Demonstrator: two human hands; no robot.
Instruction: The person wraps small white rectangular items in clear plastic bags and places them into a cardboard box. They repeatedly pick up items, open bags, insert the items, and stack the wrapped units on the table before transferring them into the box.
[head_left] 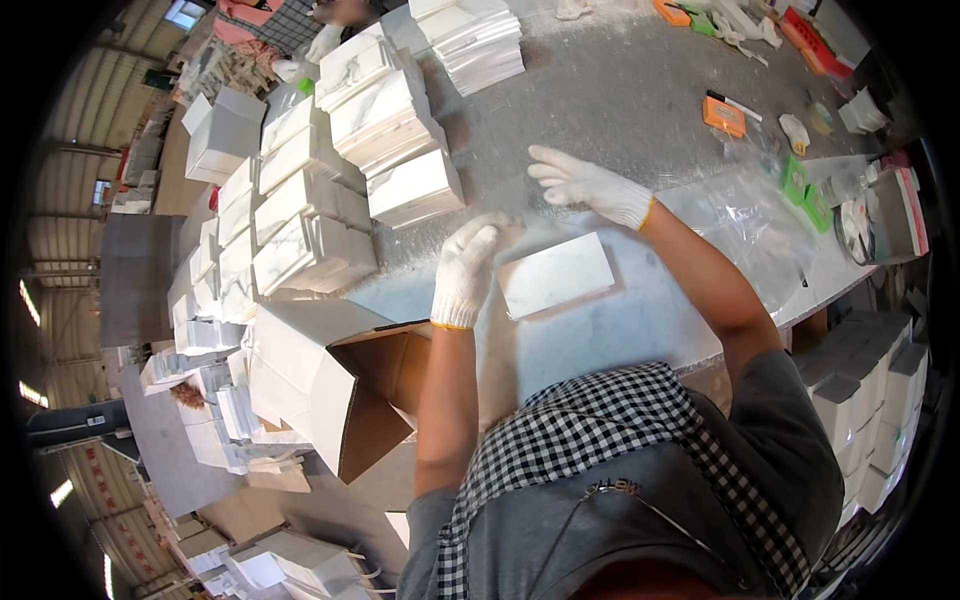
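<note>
A white rectangular tile [556, 275] lies flat on the pale blue sheet in front of me. Just left of it, my left hand [467, 262] in a white knit glove has its fingers curled in. Something beige and blurred shows at its fingertips, too unclear to name. My right hand [590, 187], gloved too, is beyond the tile with its fingers stretched out and nothing in them. An open white cardboard box [300, 375] with a brown inside lies beside my left forearm, its mouth turned toward me.
Stacks of white marbled tiles [385, 110] line the left side of the table. Clear plastic film [735, 225] spreads at the right, near an orange box [723, 116] and green pieces [806, 194]. White cartons [870, 400] stand at the lower right. Another person [275, 25] is at the far left.
</note>
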